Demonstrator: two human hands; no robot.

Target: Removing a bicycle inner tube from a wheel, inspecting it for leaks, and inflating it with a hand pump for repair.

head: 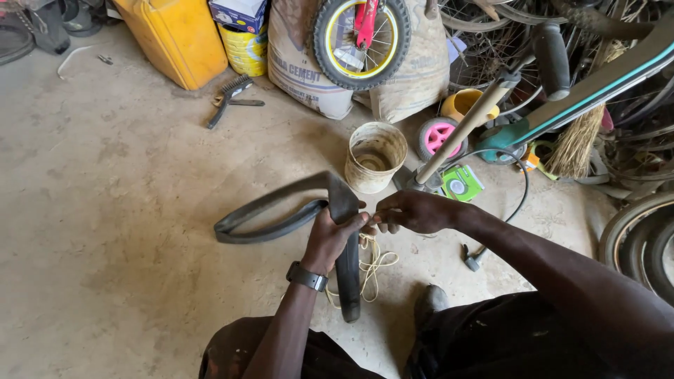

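Note:
A black rubber inner tube (267,210) is folded flat, looping out to the left and hanging down between my knees. My left hand (333,235), with a dark watch on the wrist, grips the tube at its fold. My right hand (414,210) meets it from the right, its fingertips pinching at the same spot on the tube. A pale yellow string (372,263) dangles in loops from under my hands down to the floor.
A dirty white bucket (375,156) stands just beyond my hands, with a floor pump (460,133) and its black hose beside it. Farther back are a yellow jerrycan (175,38), cement sacks (302,70), a small wheel (361,38), a brush (228,95) and piled bicycle wheels (642,238).

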